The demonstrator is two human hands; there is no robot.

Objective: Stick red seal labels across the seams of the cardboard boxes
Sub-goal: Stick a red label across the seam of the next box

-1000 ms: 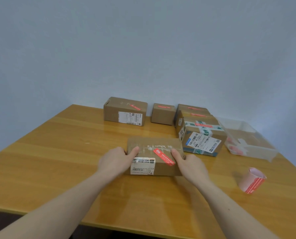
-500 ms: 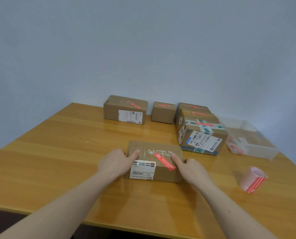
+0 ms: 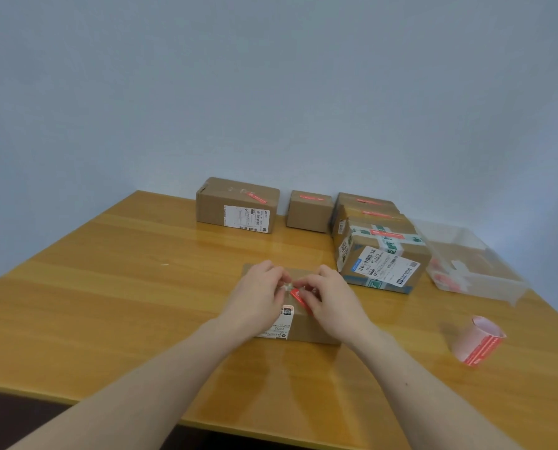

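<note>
- A low cardboard box [image 3: 298, 329] lies on the wooden table [image 3: 108, 287] just below the middle of the frame, with both hands laid over its top.
- A red seal label [image 3: 298, 297] sits slantwise on the box's top, its upper end showing between the two hands; a white shipping label [image 3: 282, 323] wraps over the near edge.
- The left hand [image 3: 258, 300] rests on the box's left half, fingers curled with their tips pressed to the top right beside the label; whether they pinch anything cannot be told.
- The right hand [image 3: 328, 302] covers the right half, its bent fingertips pressing on the red label.
- Along the far edge, above centre, stand a larger box [image 3: 237, 206] and a small box [image 3: 308, 209], each with a red strip on top.
- To the right of centre sits a cluster of boxes [image 3: 378, 245], the nearest wound with green-and-white tape.
- A clear plastic tray [image 3: 472, 261] sits at the right edge.
- A roll of red labels [image 3: 477, 341] lies in the lower right.
</note>
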